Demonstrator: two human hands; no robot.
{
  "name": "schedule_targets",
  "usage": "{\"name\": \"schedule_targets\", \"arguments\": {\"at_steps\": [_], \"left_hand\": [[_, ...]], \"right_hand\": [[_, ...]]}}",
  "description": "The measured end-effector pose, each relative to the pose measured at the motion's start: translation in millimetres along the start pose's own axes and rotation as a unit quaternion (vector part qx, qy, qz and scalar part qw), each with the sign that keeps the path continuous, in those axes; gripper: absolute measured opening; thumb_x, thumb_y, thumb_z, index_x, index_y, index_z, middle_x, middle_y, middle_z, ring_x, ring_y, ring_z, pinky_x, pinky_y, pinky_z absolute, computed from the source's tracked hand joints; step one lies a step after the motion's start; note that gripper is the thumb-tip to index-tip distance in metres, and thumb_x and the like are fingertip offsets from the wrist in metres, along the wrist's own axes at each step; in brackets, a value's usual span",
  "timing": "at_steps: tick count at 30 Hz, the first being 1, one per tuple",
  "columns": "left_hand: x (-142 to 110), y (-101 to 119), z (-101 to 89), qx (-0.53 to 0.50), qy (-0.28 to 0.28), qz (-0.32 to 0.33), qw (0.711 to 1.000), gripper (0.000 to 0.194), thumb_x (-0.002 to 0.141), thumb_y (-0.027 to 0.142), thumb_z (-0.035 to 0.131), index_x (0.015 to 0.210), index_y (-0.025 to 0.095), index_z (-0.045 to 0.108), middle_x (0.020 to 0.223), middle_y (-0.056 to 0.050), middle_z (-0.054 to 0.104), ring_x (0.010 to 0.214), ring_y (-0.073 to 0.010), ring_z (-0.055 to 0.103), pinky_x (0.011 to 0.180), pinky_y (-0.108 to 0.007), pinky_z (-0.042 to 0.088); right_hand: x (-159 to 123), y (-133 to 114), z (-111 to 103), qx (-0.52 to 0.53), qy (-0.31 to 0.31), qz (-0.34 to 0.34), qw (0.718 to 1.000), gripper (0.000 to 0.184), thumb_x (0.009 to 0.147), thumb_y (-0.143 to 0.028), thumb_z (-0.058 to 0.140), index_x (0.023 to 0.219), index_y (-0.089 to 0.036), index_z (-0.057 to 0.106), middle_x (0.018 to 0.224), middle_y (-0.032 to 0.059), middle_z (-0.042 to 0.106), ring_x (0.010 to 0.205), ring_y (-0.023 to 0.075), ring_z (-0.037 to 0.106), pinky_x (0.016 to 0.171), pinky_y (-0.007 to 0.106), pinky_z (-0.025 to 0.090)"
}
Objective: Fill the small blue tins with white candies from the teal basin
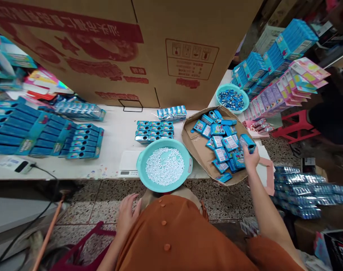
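My right hand (251,159) is closed round a small blue box (248,143) at the right rim of a cut-down cardboard carton (198,154). Inside that carton lies a loose heap of similar blue boxes (220,155). My left hand (128,210) rests by my thigh, fingers stretched out and holding nothing. In front of me, at the table's edge, a turquoise basin (141,175) holds many small white pellets. Just behind the basin, blue boxes (154,130) stand in a neat block, with a clear-wrapped row of small packs (171,112) farther back.
A white scale (128,165) sits partly under the basin. Stacked blue boxes (38,130) line the table's left. A large carton (148,52) blocks the back. A second turquoise bowl (232,110) holds blue-and-silver pieces. Wrapped packs (301,190) are piled at right, near a pink stool (297,128).
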State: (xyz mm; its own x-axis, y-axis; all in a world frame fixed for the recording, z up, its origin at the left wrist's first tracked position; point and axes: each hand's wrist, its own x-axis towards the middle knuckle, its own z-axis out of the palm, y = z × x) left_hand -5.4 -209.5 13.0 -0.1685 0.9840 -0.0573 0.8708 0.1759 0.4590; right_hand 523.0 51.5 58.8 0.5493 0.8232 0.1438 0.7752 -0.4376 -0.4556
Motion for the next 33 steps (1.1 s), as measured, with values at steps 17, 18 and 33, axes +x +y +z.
{"name": "schedule_targets", "arguments": {"at_steps": [17, 18, 33], "left_hand": [[122, 71, -15.9, -0.022, -0.020, 0.237, 0.971, 0.066, 0.074, 0.013, 0.055, 0.137, 0.019, 0.034, 0.142, -0.012, 0.039, 0.135, -0.0298, 0.028, 0.107, -0.049, 0.029], [126, 65, -17.7, -0.032, -0.026, 0.236, 0.971, 0.066, 0.072, 0.009, 0.053, 0.136, 0.019, 0.037, 0.140, -0.012, 0.042, 0.133, -0.0290, 0.032, 0.106, -0.048, 0.031], [113, -15, -34.0, -0.364, -0.135, -0.135, 0.912, 0.046, 0.068, 0.045, 0.066, 0.103, 0.014, 0.061, 0.092, -0.009, 0.071, 0.085, -0.0227, 0.065, 0.081, -0.038, 0.051]], "right_hand": [[-281, -233, 70, 0.395, -0.451, 0.116, 0.792, 0.045, 0.072, -0.059, 0.057, 0.076, -0.015, 0.062, 0.064, 0.0007, 0.060, 0.055, 0.0155, 0.054, 0.049, 0.025, 0.041], [-283, -236, 70, 0.392, -0.463, 0.117, 0.787, 0.046, 0.072, -0.061, 0.057, 0.076, -0.015, 0.062, 0.062, 0.0006, 0.060, 0.053, 0.0154, 0.054, 0.048, 0.025, 0.042], [-269, -164, 168, -0.096, -0.424, -0.057, 0.899, 0.048, 0.086, -0.043, 0.048, 0.119, -0.009, 0.054, 0.129, 0.0210, 0.048, 0.121, 0.0333, 0.041, 0.099, 0.041, 0.030]]}}
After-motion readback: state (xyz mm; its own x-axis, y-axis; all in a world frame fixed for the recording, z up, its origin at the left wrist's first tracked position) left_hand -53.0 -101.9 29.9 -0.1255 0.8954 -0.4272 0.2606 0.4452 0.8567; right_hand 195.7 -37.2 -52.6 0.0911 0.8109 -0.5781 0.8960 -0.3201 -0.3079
